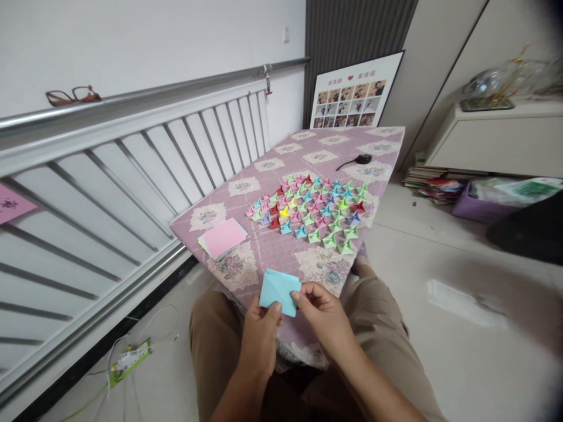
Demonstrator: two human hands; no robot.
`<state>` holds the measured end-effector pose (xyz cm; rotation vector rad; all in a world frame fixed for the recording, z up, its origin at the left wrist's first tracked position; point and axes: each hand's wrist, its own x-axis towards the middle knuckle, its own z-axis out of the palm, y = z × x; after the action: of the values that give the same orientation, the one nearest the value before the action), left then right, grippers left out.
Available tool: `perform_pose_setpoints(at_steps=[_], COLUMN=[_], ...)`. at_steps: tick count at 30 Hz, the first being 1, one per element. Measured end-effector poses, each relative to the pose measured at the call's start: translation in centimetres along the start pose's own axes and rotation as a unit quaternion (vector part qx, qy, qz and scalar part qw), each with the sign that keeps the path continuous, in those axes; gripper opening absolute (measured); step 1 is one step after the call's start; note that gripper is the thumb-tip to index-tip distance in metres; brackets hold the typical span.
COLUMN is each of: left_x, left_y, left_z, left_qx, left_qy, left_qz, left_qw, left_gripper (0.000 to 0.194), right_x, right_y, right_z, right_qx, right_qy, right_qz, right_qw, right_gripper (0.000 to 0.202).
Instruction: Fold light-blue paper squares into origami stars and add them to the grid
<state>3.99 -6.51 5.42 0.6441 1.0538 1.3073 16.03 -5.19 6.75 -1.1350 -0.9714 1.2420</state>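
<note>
A folded light-blue paper square (278, 288) is held up between both hands over the near edge of the table. My left hand (260, 328) pinches its lower left side, thumb on the front. At its right edge my right hand (319, 310) grips the paper between thumb and fingers. Crease lines show on the paper's face. Beyond the hands, several small folded paper pieces (308, 218) in green, blue, pink, red, yellow and purple stand in rows. To the left lies a stack of paper sheets (225, 237), pink on top.
A floral cloth covers the table (244, 186). A black round object with a cord (363, 159) lies toward its far right. White railing (176, 146) runs along the left. A power strip (131, 360) with cables is on the floor at left.
</note>
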Motion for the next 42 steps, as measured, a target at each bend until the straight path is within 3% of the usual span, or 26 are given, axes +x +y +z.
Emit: perform_pose_setpoints(at_steps=[5, 10, 35, 42], left_x=[1.0, 1.5, 0.8, 0.6], left_y=[1.6, 2.5, 1.7, 1.9], left_z=[-1.1, -1.4, -1.7, -1.5], left_qx=[0.061, 0.138, 0.274, 0.277], left_qy=[-0.05, -0.055, -0.077, -0.088], left_qz=[0.028, 0.034, 0.074, 0.074], left_qw=[0.997, 0.988, 0.956, 0.954], left_gripper=[0.032, 0.022, 0.023, 0.022], right_x=[0.0, -0.1, -0.1, 0.0], right_y=[0.9, 0.9, 0.1, -0.2], right_z=[-0.8, -0.7, -0.2, -0.1], right_qx=[-0.04, -0.066, -0.036, 0.056], right_qy=[-0.037, -0.053, 0.022, 0.03], right_qz=[0.012, 0.008, 0.014, 0.047], right_qw=[0.998, 0.996, 0.999, 0.997], right_gripper=[0.032, 0.03, 0.037, 0.043])
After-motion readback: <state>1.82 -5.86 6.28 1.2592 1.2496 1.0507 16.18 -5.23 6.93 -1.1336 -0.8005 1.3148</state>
